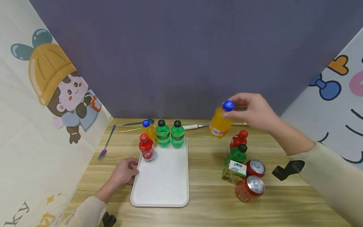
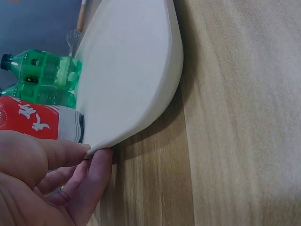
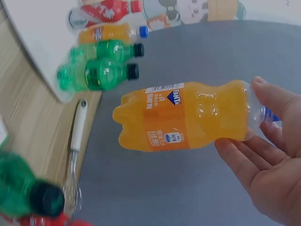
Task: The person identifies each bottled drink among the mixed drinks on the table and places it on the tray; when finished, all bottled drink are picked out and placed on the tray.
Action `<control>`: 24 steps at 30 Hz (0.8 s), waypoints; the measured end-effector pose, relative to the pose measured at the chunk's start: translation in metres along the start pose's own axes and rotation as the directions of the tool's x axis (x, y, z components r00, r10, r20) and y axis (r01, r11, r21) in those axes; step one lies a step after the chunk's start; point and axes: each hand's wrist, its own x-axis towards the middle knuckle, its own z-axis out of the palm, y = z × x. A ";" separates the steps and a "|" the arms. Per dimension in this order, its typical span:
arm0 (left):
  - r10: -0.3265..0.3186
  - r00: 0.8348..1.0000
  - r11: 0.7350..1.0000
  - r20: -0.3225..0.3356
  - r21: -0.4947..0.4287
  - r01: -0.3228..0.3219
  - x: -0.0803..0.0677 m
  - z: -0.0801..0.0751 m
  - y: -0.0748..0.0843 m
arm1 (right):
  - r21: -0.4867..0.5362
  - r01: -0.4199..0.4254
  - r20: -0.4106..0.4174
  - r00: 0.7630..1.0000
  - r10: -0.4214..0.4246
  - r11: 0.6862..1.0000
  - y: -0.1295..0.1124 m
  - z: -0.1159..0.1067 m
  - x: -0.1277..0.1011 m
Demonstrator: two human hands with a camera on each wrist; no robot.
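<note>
My right hand (image 1: 252,112) grips an orange soda bottle (image 1: 219,123) by its blue cap and holds it in the air above the table, right of the white tray (image 1: 163,179). The bottle (image 3: 188,115) fills the right wrist view, with my fingers (image 3: 263,160) round its neck. My left hand (image 1: 126,170) pinches the tray's left rim (image 2: 141,127), thumb on top and fingers beneath. At the tray's far end stand a red bottle (image 1: 146,147), an orange bottle (image 1: 149,130) and two green bottles (image 1: 163,133) (image 1: 177,134).
On the table right of the tray lie a red bottle (image 1: 238,139), a green bottle (image 1: 236,154), a juice carton (image 1: 233,171) and two red cans (image 1: 256,168) (image 1: 250,188). A fork (image 1: 106,143), spoon (image 1: 139,123), chopstick and whisk (image 1: 195,126) lie near the back wall.
</note>
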 end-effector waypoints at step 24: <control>0.016 1.000 1.000 -0.001 -0.015 -0.016 0.001 -0.001 0.001 | 0.142 0.048 0.236 0.968 -0.081 0.989 -0.019 0.148 0.061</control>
